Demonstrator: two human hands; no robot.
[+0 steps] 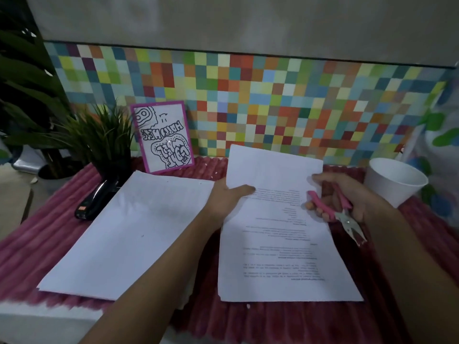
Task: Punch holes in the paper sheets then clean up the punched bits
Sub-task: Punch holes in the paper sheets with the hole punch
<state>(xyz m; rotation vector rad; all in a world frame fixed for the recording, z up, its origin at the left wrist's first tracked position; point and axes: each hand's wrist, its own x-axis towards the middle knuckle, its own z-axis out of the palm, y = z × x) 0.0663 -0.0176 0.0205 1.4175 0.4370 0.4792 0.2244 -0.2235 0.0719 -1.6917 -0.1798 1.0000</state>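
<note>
Left of the white foam cup (395,180): printed sheet (280,244), left hand (223,197) pinching its edge. Right hand (352,194), nearest the cup, grips pink hole punch (345,212), jaws off paper. No holes visible. Paper stack (129,229) farther left; cleanup likely pending.

Dim room, light low & soft. Back wall (223,21) is plain grey up top. Below it runs a wide panel (273,100) of small coloured squares (green, blue, orange, red, yellow) w/ a dark strip along its top edge. The table is covered w/ a pink ribbed cloth (49,239); a white tabletop edge (37,319) shows at bottom left. A pink-framed drawing (162,137) leans against the panel at the back of the cloth. Just left of it is a small spiky potted plant (99,137). Further left, off the table, stands a bigger dark-leaved plant (19,78). Beige floor (12,194) at far left. Far right: white fabric (442,135) w/ green & blue blotches.
</note>
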